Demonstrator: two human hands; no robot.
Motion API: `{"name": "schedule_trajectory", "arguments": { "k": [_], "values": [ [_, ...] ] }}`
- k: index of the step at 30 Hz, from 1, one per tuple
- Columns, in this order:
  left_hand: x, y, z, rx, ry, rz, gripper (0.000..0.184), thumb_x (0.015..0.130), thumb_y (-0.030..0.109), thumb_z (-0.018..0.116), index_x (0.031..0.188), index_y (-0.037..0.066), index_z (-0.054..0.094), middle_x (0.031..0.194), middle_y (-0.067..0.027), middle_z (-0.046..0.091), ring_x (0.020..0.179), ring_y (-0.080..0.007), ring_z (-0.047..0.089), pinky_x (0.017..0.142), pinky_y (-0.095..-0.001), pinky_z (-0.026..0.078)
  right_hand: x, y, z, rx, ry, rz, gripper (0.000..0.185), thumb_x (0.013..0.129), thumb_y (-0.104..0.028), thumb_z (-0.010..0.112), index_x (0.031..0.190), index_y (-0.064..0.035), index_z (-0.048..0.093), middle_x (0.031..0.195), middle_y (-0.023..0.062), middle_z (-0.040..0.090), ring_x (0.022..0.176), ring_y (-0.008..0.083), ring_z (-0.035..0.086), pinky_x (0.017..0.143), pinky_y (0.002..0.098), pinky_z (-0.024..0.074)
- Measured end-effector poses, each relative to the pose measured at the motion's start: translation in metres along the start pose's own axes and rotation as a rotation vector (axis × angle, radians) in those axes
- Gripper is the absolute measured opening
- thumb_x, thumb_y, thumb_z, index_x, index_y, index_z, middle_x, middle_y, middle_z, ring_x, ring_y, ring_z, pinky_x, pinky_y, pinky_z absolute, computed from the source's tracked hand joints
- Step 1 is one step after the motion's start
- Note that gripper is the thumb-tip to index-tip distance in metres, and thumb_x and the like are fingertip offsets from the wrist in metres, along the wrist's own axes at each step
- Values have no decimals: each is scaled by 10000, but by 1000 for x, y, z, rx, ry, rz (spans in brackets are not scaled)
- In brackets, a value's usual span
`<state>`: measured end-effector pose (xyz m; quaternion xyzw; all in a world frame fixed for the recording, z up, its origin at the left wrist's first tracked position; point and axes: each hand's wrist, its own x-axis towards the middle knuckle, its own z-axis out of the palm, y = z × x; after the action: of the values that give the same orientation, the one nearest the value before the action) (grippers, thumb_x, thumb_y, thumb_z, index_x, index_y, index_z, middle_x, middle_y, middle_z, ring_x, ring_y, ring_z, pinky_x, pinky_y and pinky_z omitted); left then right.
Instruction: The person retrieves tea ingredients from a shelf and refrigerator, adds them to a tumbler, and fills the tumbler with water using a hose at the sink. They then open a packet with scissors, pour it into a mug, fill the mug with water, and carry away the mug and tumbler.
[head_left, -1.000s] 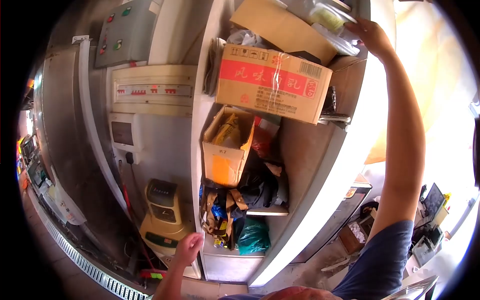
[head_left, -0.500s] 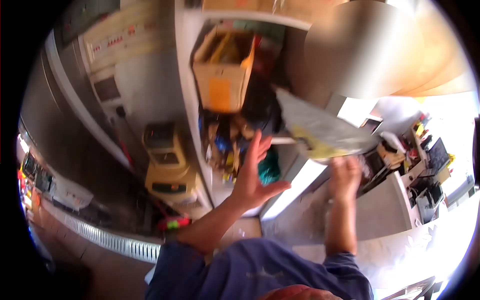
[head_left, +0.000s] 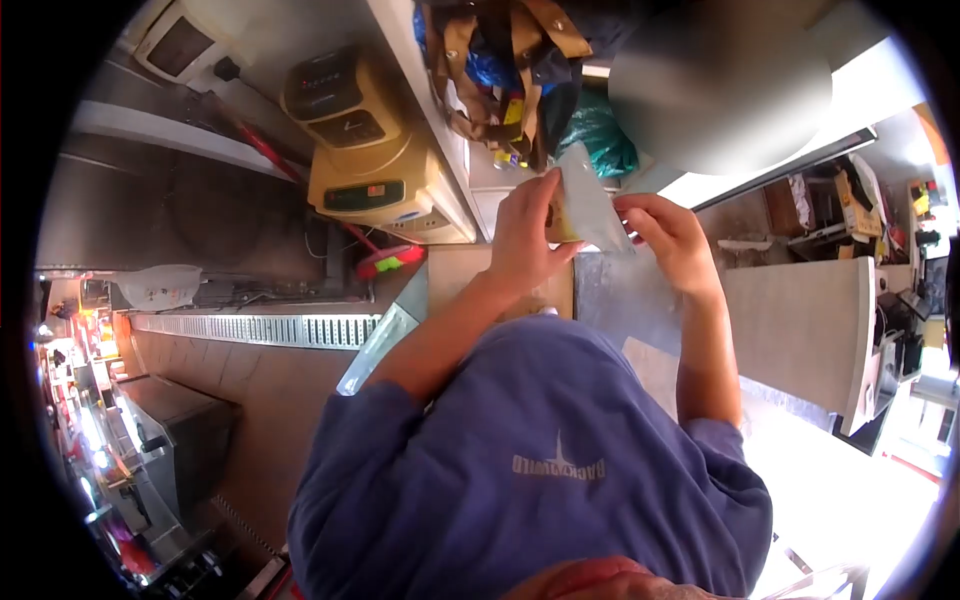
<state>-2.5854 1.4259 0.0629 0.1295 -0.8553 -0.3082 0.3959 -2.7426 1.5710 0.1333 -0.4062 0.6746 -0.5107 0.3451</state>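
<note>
A greyish plastic bag (head_left: 597, 208) with a yellowish patch at its lower left stands up between my hands, in front of my chest. My left hand (head_left: 528, 232) is closed around its left side, the thumb pointing toward the bag's lower edge. At the opposite edge, my right hand (head_left: 672, 242) pinches with curled fingers. Some of those fingertips are hidden behind the bag's edge, and what the bag contains cannot be made out.
Beyond my hands, a shelf bay holds a brown-strapped dark bag (head_left: 515, 60) and a green plastic bag (head_left: 600, 135). Left of it stands a yellowed machine (head_left: 385, 190) near a red-and-green brush head (head_left: 390, 262). A pale counter (head_left: 795, 330) is at right; a floor grate (head_left: 250, 328) runs left.
My view has tilted down. The plastic bag has come lower and closer to my chest; my left hand, spread and apart from it before, now grips it alongside my right.
</note>
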Motion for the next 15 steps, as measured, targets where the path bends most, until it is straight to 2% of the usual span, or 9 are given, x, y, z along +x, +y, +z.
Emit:
{"name": "schedule_trajectory", "arguments": {
  "k": [1,3,5,7,9,11,13,14,15],
  "values": [
    [-8,-5,3,-5,-78,-79,952,603,143,825,1388,-5,307,1205,-215,482,1083,-391,501,923,-448,424,4,5,1,6,7,15,299,948,-222,567,1110,22,630,898,46,655,800,107,581,700,247,467],
    [-19,-12,8,-36,-103,-110,957,602,152,828,1388,-5,307,1209,-215,481,1088,-386,501,927,-446,423,13,18,4,21,-127,140,253,932,-220,594,1035,2,660,810,9,631,723,77,550,660,230,450],
    [-24,-15,9,-58,-117,-146,962,601,162,832,1389,-5,306,1214,-214,479,1094,-382,500,931,-444,422,16,29,9,137,-144,202,201,931,-199,589,977,-14,651,783,-14,605,691,65,522,630,216,418],
    [-24,-17,8,-241,-145,-176,980,591,229,859,1385,8,328,1212,-208,498,1062,-385,514,902,-457,420,17,39,17,250,-165,256,160,931,-179,584,920,-29,641,757,-36,580,660,52,495,601,202,385],
    [-28,-20,6,-115,-156,-144,955,612,268,855,1372,8,340,1223,-207,488,1073,-349,515,869,-435,442,14,48,29,562,-100,297,159,928,-196,589,889,-49,636,746,-26,585,650,50,501,593,202,392],
    [-30,-15,1,5,-170,-104,932,632,307,852,1359,8,351,1235,-206,478,1084,-313,516,837,-413,463,14,57,42,609,-48,307,157,930,-198,586,879,-56,628,743,-28,581,642,50,496,586,198,381],
    [-33,-6,-7,-262,-217,-544,689,728,368,800,1207,-4,473,1100,-168,557,975,-210,566,732,-339,493,10,56,49,611,4,315,145,928,-170,575,882,-41,624,740,-22,579,642,58,502,580,212,393],
    [-33,-6,-7,-256,-222,-553,689,728,368,800,1207,-4,473,1100,-168,557,975,-210,566,732,-339,493,7,59,53,620,1,323,145,928,-170,575,882,-41,624,740,-22,579,642,58,502,580,212,393],
    [-30,-9,-6,-467,-294,-689,518,791,311,753,1126,6,502,999,-110,561,874,-158,563,686,-288,487,7,64,58,393,-31,240,141,922,-156,573,889,-27,622,738,-11,585,645,67,511,582,224,408]
  ]
}}
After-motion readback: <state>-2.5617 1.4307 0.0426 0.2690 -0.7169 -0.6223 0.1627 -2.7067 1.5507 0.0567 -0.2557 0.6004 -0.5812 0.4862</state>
